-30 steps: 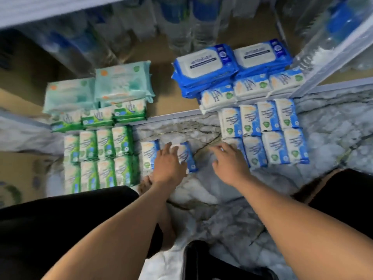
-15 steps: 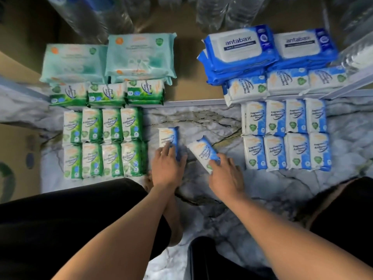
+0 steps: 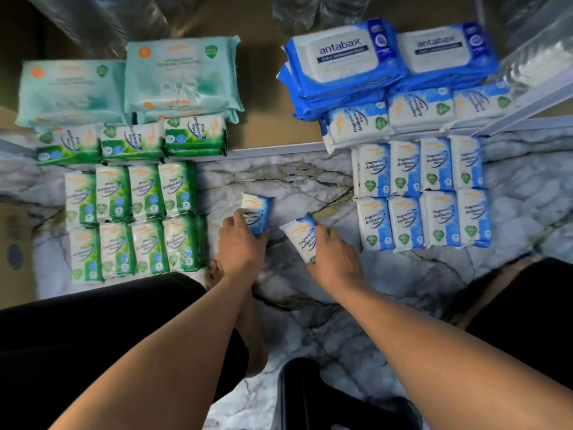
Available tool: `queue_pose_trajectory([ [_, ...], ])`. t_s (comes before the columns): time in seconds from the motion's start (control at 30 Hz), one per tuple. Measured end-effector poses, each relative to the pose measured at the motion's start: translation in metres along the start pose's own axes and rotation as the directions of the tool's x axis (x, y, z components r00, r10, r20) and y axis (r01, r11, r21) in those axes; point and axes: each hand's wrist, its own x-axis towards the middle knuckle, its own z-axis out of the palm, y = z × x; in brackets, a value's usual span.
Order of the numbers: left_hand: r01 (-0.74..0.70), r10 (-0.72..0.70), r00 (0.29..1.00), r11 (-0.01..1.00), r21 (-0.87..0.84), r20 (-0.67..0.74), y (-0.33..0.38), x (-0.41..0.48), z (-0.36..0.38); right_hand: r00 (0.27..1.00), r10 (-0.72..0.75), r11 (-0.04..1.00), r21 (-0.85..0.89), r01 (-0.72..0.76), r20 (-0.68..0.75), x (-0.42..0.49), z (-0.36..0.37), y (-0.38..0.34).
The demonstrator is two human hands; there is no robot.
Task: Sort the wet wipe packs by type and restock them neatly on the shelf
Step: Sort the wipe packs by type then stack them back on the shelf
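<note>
Marble-veined floor [image 3: 310,181] before a low shelf [image 3: 273,149], seen from above. A small blue antibacterial wipes pack [image 3: 259,209] is gripped at its lower end by the left hand [image 3: 240,243], fingers curled over it. A second blue pack [image 3: 299,235], tilted, is gripped by the right hand [image 3: 333,259], just beside the first. Both are held apart from the blue block [image 3: 421,193], eight matching packs laid in two rows to the right. A green pine block [image 3: 133,218] is laid out to the left. Antabax packs [image 3: 344,54] and teal packs [image 3: 179,76] are stacked on the shelf. Sorting is judged nearly done, with two strays left. Next, both should be squared and set against the blue block, labels matched
</note>
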Motion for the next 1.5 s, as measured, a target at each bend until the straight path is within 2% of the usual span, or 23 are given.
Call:
queue_pose_trajectory([
  [0.1, -0.016, 0.018, 0.999, 0.999, -0.044, 0.036, 0.009, -0.008, 0.0, 0.999, 0.049, 0.981, 0.188, -0.048, -0.002, -0.009, -0.004, 0.006],
  [0.23, -0.047, 0.049, 0.997, 0.998, -0.04, 0.061, 0.029, -0.03, 0.006, 0.989, 0.127, 0.948, 0.303, -0.097, -0.081, -0.028, -0.009, 0.024],
  [0.33, -0.164, 0.168, 0.98, 0.985, -0.046, 0.106, 0.046, -0.051, 0.017, 0.973, 0.179, 0.923, 0.367, -0.113, -0.149, -0.043, -0.014, 0.047],
  [0.43, -0.287, 0.28, 0.939, 0.958, 0.005, 0.198, 0.067, -0.072, 0.033, 0.95, 0.227, 0.923, 0.359, -0.14, -0.213, -0.056, -0.018, 0.075],
  [0.5, -0.32, 0.318, 0.923, 0.947, -0.025, 0.218, 0.084, -0.084, 0.043, 0.932, 0.266, 0.925, 0.339, -0.174, -0.246, -0.061, -0.021, 0.093],
  [0.73, -0.331, 0.34, 0.928, 0.94, -0.078, 0.151, 0.139, -0.099, 0.069, 0.877, 0.309, 0.931, 0.304, -0.201, -0.368, -0.053, -0.043, 0.138],
  [0.87, -0.318, 0.341, 0.929, 0.934, -0.161, 0.146, 0.157, -0.102, 0.077, 0.867, 0.253, 0.966, 0.163, -0.201, -0.429, -0.037, -0.049, 0.152],
  [0.93, -0.349, 0.383, 0.907, 0.917, -0.194, 0.176, 0.162, -0.103, 0.081, 0.893, 0.204, 0.978, 0.041, -0.205, -0.402, -0.032, -0.049, 0.161],
  [1.03, -0.458, 0.474, 0.853, 0.88, -0.123, 0.217, 0.158, -0.1, 0.088, 0.952, 0.108, 0.989, -0.063, -0.131, -0.286, -0.032, -0.048, 0.172],
  [1.13, -0.535, 0.518, 0.822, 0.845, 0.008, 0.238, 0.149, -0.097, 0.093, 0.981, 0.043, 0.994, -0.091, -0.061, -0.19, -0.035, -0.044, 0.181],
  [1.33, -0.593, 0.574, 0.805, 0.781, 0.193, 0.149, 0.152, -0.091, 0.095, 0.993, 0.046, 0.996, -0.077, -0.055, -0.104, -0.034, -0.039, 0.186],
  [1.5, -0.601, 0.57, 0.799, 0.763, 0.238, 0.191, 0.16, -0.077, 0.095, 0.997, -0.02, 0.998, -0.055, 0.017, -0.07, -0.021, -0.052, 0.2],
])
